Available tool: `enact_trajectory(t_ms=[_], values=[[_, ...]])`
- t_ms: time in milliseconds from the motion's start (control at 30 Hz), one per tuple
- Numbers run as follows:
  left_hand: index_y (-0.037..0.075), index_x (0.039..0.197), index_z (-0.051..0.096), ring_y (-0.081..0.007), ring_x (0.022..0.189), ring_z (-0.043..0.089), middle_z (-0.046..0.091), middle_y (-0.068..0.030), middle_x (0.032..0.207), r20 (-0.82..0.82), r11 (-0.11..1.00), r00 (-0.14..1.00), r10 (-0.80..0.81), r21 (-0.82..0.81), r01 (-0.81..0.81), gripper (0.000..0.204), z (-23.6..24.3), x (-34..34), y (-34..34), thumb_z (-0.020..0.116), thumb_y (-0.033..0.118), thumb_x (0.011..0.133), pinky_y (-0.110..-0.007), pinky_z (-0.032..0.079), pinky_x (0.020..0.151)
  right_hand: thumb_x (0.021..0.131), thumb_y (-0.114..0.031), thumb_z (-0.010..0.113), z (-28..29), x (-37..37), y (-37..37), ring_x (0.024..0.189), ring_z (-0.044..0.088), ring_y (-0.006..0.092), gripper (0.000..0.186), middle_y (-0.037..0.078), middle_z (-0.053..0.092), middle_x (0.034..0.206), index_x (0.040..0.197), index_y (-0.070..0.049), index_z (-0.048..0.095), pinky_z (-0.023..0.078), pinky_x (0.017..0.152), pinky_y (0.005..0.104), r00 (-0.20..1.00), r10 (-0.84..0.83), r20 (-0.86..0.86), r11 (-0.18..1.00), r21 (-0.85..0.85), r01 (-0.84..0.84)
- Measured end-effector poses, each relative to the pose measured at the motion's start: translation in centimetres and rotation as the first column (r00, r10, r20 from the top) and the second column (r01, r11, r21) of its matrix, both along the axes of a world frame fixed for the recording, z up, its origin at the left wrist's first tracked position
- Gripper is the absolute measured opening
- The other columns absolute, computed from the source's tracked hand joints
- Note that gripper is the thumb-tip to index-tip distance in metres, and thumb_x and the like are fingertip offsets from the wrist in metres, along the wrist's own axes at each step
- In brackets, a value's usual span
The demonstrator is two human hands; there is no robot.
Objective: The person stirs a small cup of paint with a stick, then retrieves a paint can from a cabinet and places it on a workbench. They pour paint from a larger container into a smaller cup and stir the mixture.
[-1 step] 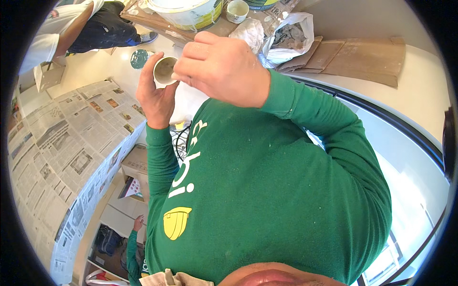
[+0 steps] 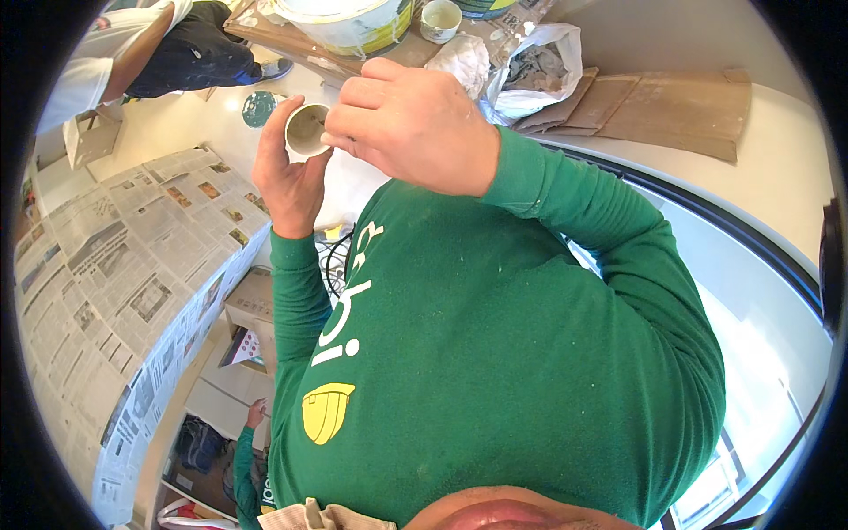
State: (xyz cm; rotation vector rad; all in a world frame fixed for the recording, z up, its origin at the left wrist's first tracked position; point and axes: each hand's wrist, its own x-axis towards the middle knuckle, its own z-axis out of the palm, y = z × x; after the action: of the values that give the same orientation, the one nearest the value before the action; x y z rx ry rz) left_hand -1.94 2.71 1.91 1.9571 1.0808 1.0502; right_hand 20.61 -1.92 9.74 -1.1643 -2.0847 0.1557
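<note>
Above my chest, my left hand (image 2: 287,181) is wrapped round a small white cup (image 2: 307,130), tilted so its grey, smeared inside faces me. My right hand (image 2: 406,132) is closed at the cup's right rim, fingertips pinched at its edge; what they hold is too small and hidden to make out. Beyond my hands a crumpled white cloth (image 2: 455,66) lies beside a white bag (image 2: 539,66) of grey crumpled material.
Buckets (image 2: 340,22) and another cup (image 2: 439,19) stand on a board ahead. A person (image 2: 168,53) is at upper left. Newspaper-covered surface (image 2: 141,256) fills the left, cardboard (image 2: 662,115) the upper right. Low left shows a green sleeve (image 2: 247,468); whose is unclear.
My right hand's fingertips have shifted very slightly at the cup's rim. Everything else looks the same.
</note>
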Motion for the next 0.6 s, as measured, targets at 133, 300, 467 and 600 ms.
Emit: enact_trajectory(t_ms=[133,300,467,600], values=[[0.004,0.141,0.067,-0.0240,0.117,0.073,0.075,-0.0109,0.134,0.033,1.000,0.999,-0.005,-0.018,0.006,0.064,0.16,0.05,0.01,0.091,0.001,0.082,-0.038,0.057,0.102,0.090,-0.021,0.084,-0.03,0.02,0.52,0.089,0.066,0.0219,0.016,-0.001,0.066,0.091,0.097,-0.014,0.073,0.058,0.070,0.0374,0.994,-0.083,-0.066,0.995,0.056,0.087],[0.004,0.141,0.068,-0.0240,0.116,0.073,0.075,-0.0114,0.132,0.015,1.000,1.000,-0.001,-0.015,0.001,0.064,0.26,0.04,0.02,0.091,0.000,0.082,-0.037,0.057,0.102,0.092,-0.024,0.079,0.17,0.27,0.78,0.095,0.070,0.0215,0.013,-0.002,0.071,0.092,0.102,-0.015,0.076,0.061,0.076,0.0363,0.998,-0.058,-0.009,0.998,-0.004,0.058],[0.005,0.141,0.068,-0.0242,0.116,0.073,0.075,-0.0114,0.132,-0.022,1.000,1.000,-0.001,-0.014,0.001,0.063,0.53,0.05,-0.11,0.090,0.000,0.083,-0.038,0.057,0.102,0.093,-0.025,0.083,0.02,0.10,0.90,0.088,0.068,0.0240,0.016,0.001,0.068,0.091,0.098,-0.014,0.073,0.059,0.070,0.0396,0.997,-0.063,-0.048,0.998,0.014,0.063],[0.005,0.141,0.068,-0.0246,0.117,0.073,0.075,-0.0114,0.132,-0.027,1.000,1.000,-0.003,-0.016,0.003,0.063,0.58,0.16,-0.22,0.090,0.000,0.083,-0.038,0.057,0.102,0.094,-0.026,0.083,-0.20,0.22,0.68,0.088,0.068,0.0246,0.015,0.001,0.068,0.091,0.099,-0.014,0.074,0.058,0.070,0.0400,0.995,-0.072,-0.061,0.997,-0.005,0.072]])
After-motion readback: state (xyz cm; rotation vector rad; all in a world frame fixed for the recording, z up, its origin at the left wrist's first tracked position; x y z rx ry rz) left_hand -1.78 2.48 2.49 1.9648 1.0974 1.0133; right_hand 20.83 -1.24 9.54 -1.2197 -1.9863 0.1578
